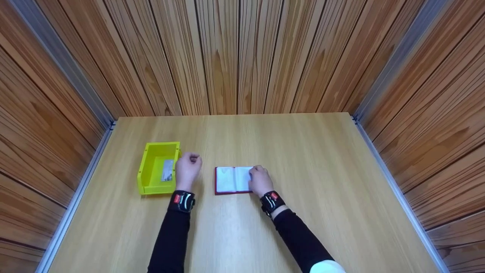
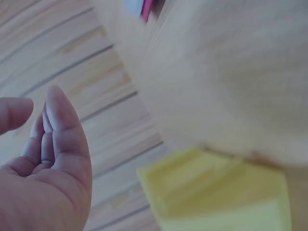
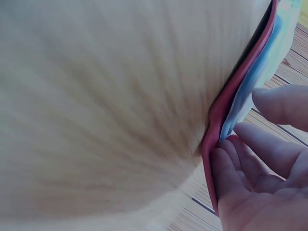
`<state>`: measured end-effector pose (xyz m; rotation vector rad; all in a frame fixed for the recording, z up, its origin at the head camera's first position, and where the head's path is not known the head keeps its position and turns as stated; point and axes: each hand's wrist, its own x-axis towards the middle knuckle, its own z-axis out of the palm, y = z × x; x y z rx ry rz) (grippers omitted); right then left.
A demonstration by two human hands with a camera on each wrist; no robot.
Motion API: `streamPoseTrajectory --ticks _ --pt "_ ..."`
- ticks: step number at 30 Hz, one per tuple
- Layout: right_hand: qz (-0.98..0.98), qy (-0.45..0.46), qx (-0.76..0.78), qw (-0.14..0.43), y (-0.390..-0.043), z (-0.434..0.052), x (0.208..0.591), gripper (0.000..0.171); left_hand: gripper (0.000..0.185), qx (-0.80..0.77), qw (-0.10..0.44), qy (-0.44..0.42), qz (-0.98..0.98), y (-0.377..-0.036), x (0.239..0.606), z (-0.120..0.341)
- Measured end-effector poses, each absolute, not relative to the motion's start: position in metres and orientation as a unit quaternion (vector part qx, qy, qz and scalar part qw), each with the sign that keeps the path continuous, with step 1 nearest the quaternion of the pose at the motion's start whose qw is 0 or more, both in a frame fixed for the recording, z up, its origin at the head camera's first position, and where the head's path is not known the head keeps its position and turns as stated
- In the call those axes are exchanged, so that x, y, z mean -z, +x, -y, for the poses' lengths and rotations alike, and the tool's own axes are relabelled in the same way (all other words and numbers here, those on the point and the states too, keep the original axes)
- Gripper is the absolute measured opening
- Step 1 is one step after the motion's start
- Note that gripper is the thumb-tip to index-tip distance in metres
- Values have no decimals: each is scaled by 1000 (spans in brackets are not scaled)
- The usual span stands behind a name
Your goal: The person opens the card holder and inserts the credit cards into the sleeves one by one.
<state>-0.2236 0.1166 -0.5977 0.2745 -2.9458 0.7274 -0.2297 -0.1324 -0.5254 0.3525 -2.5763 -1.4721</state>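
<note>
A small red-covered booklet (image 1: 230,180) lies open on the wooden table (image 1: 303,159), its pale pages facing up. My right hand (image 1: 260,181) rests on its right page. In the right wrist view its fingers (image 3: 255,159) touch the red cover edge (image 3: 226,103) and the pale page (image 3: 269,53). My left hand (image 1: 188,169) hovers with loosely curled fingers beside the right wall of a yellow bin (image 1: 148,167). It holds nothing. In the left wrist view that empty left hand (image 2: 53,163) sits left of the blurred yellow bin (image 2: 216,192).
A silvery flat item (image 1: 167,170) lies inside the bin. Wood-panelled walls (image 1: 242,57) close in the table at the back and both sides, with metal rails (image 1: 87,167) along the side edges.
</note>
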Motion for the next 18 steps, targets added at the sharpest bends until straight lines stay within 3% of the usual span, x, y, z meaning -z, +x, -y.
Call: streamPoseTrajectory --ticks 18 --pt "963 94 -246 58 -224 -116 598 30 19 440 152 170 869 -229 523 201"
